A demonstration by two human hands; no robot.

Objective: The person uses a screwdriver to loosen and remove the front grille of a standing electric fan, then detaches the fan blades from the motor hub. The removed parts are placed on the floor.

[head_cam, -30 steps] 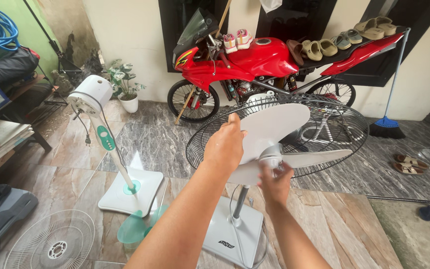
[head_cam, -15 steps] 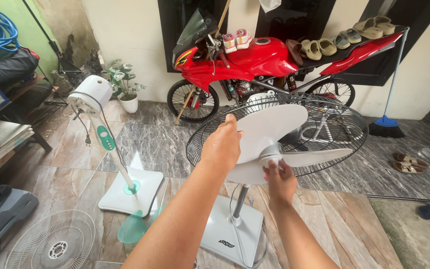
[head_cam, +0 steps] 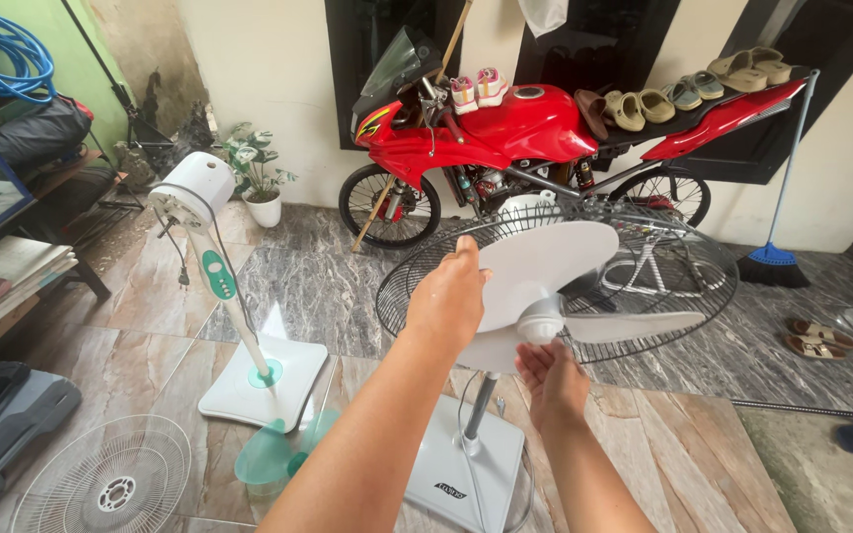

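The left hand (head_cam: pixel 449 296) grips the upper blade of the white fan blade set (head_cam: pixel 545 286), with the fingers wrapped over the blade's edge — clamped on it. This grip is the same as one second ago. What has changed is the right hand (head_cam: pixel 548 380): before, its fingertips were closed on the hub (head_cam: pixel 543 322) at the middle of the blades, and now it has dropped just below the hub, palm turned up, fingers loosely apart and holding nothing that I can see. I judge that the turning or loosening at the hub has paused, while the blades are held from rotating.

The blade set sits in front of the dark wire guard (head_cam: pixel 644 237), on top of the grey pole (head_cam: pixel 479 407) that rises from the pale square base (head_cam: pixel 466 464).

To the left of this fan stands a second fan without blades (head_cam: pixel 211 259), white with a green control panel. At its foot lie a green blade set (head_cam: pixel 273 456) and a white round grille (head_cam: pixel 111 482). Behind the wire guard is a red motorcycle (head_cam: pixel 505 133) with shoes (head_cam: pixel 644 104) lying on its seat — a blue broom (head_cam: pixel 770 259) leans on the wall to the right of it.
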